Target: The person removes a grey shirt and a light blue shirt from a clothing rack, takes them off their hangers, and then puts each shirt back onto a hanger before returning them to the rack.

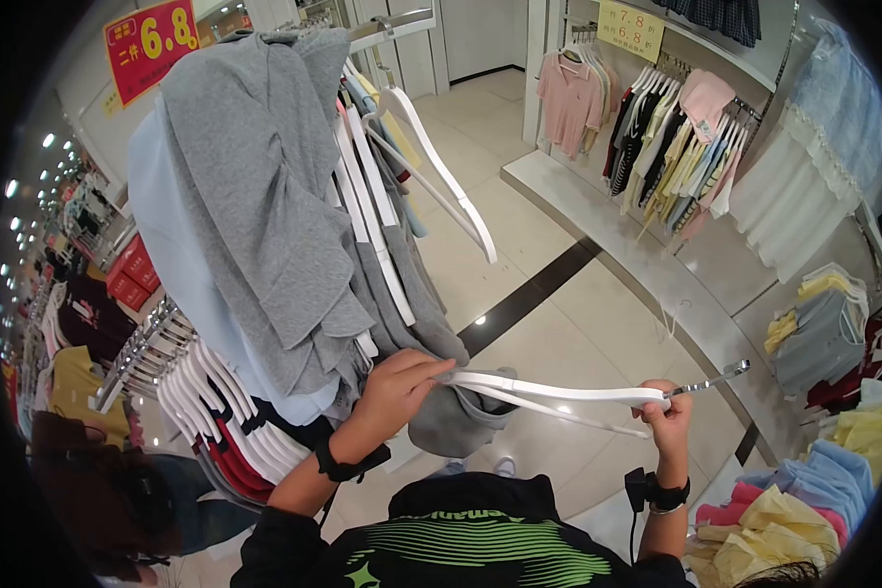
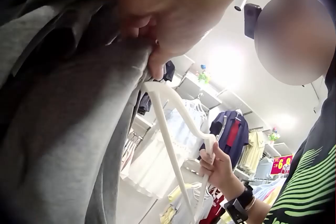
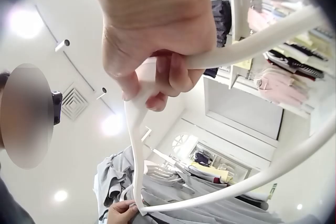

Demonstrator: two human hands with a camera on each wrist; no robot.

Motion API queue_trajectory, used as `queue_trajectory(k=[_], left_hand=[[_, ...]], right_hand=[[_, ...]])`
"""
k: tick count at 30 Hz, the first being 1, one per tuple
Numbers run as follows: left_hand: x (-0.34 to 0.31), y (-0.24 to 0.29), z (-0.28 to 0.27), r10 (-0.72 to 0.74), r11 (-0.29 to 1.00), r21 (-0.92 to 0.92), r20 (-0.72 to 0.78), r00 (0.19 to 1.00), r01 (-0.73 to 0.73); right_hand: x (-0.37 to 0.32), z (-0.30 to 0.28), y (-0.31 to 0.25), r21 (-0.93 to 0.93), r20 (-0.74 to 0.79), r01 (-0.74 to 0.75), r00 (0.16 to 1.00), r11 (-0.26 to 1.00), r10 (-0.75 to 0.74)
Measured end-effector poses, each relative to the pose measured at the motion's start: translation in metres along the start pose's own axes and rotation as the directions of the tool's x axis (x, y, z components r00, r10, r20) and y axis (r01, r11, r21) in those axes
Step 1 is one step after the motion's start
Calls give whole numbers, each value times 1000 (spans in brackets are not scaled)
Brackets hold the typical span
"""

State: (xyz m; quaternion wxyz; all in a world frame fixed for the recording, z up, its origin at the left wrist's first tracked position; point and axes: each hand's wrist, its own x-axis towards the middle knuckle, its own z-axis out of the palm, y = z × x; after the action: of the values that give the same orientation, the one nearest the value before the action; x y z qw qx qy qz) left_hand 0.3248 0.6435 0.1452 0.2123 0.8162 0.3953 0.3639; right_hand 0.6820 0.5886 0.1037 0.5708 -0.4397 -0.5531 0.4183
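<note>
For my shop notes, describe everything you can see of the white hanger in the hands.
The white hanger looks smooth, perhaps plastic, with curved shoulders, a slimmer lower bar and a shiny metal hook. It is held sideways in the air. The right hand grips it near the hook; the left hand pinches a grey garment at its far end.

Bright white ceiling-light glare, blackened fisheye edges, soft blur in both wrist views.

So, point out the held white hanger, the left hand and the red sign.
White hanger [image 1: 559,392], head view, on its upper bar
Left hand [image 1: 392,395], head view, on its back
Red sign [image 1: 152,51], head view, near its middle
</note>
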Motion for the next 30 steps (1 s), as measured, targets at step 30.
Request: queue_trajectory(k=[30], left_hand=[[53,41,-28,32,994,-111,171,985,-13]], right_hand=[[22,39,0,10,45,207,977,978,-208]])
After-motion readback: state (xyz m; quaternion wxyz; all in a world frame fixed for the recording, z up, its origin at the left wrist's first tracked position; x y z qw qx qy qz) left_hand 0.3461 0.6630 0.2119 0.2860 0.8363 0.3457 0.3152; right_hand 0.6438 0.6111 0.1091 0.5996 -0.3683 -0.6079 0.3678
